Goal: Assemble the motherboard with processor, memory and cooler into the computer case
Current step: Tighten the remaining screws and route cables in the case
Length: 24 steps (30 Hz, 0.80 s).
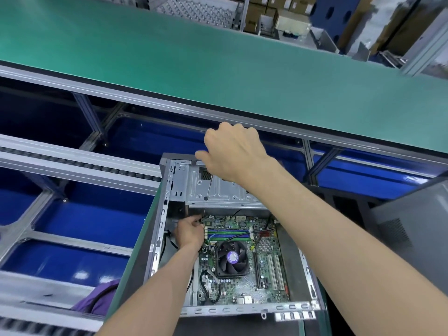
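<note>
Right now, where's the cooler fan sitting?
In the head view, the cooler fan sits mid-motherboard inside the open case, just below the memory slots and right of the left hand.

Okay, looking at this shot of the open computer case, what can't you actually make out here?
All in the head view:
- Left hand fingertips: small, at the motherboard corner; a held screw cannot be told.
- Right hand palm side: its own back hides the grip; only a thin shaft shows below.
- Processor: covered by the cooler fan.
- Board labels: too small.
- Case right wall: behind the right forearm.
</note>
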### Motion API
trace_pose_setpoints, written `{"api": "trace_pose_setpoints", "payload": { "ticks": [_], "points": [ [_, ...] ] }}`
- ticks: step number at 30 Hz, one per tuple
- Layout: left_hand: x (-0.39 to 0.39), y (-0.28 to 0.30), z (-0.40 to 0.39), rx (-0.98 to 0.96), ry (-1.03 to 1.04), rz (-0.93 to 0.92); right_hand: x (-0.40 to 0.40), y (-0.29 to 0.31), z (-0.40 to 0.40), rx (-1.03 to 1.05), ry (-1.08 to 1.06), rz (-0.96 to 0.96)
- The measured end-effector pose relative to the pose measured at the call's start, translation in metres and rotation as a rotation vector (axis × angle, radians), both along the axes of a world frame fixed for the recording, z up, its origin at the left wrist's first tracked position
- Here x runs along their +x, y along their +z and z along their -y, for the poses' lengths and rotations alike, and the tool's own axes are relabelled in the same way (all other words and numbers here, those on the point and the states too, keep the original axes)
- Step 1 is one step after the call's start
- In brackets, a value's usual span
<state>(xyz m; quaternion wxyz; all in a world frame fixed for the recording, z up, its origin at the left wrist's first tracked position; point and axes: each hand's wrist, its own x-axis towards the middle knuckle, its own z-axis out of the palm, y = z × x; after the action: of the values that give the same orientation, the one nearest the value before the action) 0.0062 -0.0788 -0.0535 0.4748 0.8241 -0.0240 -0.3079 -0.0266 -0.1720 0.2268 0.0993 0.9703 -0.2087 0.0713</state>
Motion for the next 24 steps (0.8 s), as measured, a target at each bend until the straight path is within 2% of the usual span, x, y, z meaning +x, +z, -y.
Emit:
{"api": "trace_pose_setpoints", "payload": {
  "ticks": [4, 6, 8, 10, 12, 14, 17, 18, 20, 23, 24],
  "points": [
    [0.000, -0.003, 0.001, 0.007, -0.001, 0.004, -0.002, 0.010, 0.010, 0.334, 0.128, -0.072],
    [0.000, -0.004, 0.002, 0.010, 0.010, 0.004, -0.001, 0.008, 0.009, 0.377, 0.139, -0.052],
    [0.001, -0.005, 0.002, 0.009, 0.011, 0.002, 0.002, 0.003, 0.007, 0.237, 0.085, -0.003],
    [0.002, -0.006, 0.002, 0.009, 0.004, 0.006, 0.004, -0.004, 0.002, -0.013, 0.050, 0.029],
    [0.001, -0.006, 0.001, -0.002, 0.010, -0.002, 0.004, -0.002, -0.002, -0.101, 0.039, 0.040],
    [0.001, -0.005, 0.001, -0.001, 0.005, 0.002, 0.004, 0.003, 0.001, -0.008, 0.066, -0.008],
    [0.001, -0.005, 0.001, 0.002, 0.001, 0.002, 0.002, 0.010, 0.008, 0.307, 0.132, -0.073],
    [0.000, -0.006, 0.001, 0.007, -0.003, 0.006, 0.001, 0.010, 0.007, 0.348, 0.136, -0.067],
    [0.000, -0.007, 0.002, 0.019, -0.003, 0.013, 0.002, 0.005, 0.001, 0.267, 0.090, -0.010],
    [0.001, -0.005, 0.001, 0.003, 0.000, 0.010, 0.004, -0.003, -0.008, -0.025, 0.011, 0.049],
    [0.000, -0.004, 0.001, -0.002, 0.000, 0.010, 0.003, -0.003, -0.009, -0.067, 0.013, 0.058]
  ]
}}
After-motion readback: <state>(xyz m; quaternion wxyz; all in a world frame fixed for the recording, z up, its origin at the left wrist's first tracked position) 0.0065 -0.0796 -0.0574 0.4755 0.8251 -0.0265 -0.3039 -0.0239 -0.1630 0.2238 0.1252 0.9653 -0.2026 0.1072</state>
